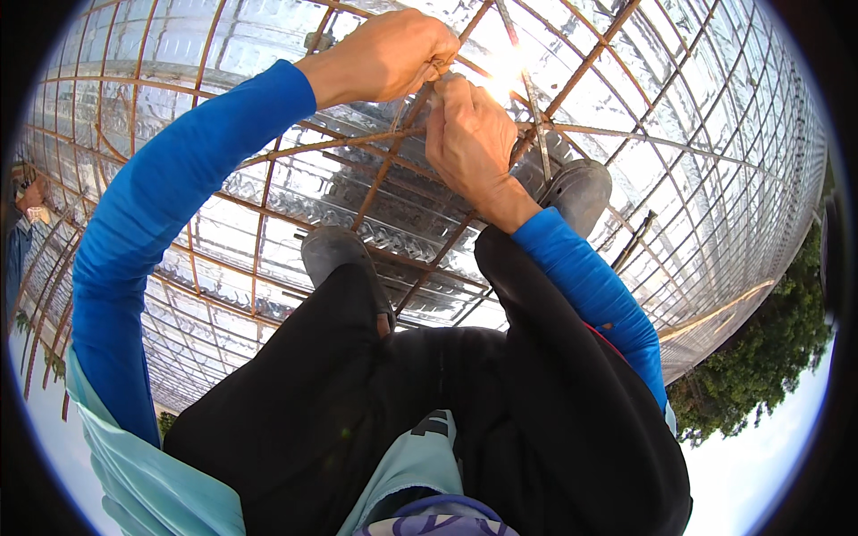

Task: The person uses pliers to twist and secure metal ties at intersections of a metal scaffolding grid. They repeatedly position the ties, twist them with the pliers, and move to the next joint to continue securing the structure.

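Note:
My left hand [393,55] is closed in a pinch, with fine strands of wire [398,114] hanging below its fingers. Against its fingertips, my right hand [474,141] is also closed; what lies between its thumb and fingers is too small to make out. Both hands meet just above a grid of rusty reinforcing bars [380,179], near a crossing of bars. Beneath the grid lies shiny ribbed metal decking [286,228].
My dark shoes [335,255] stand apart on the grid. At the far left edge another person's hand [34,192] shows beside projecting bar ends [45,330]. A short dark rod [635,239] lies right of my right shoe. Trees [760,357] rise beyond the deck's right edge.

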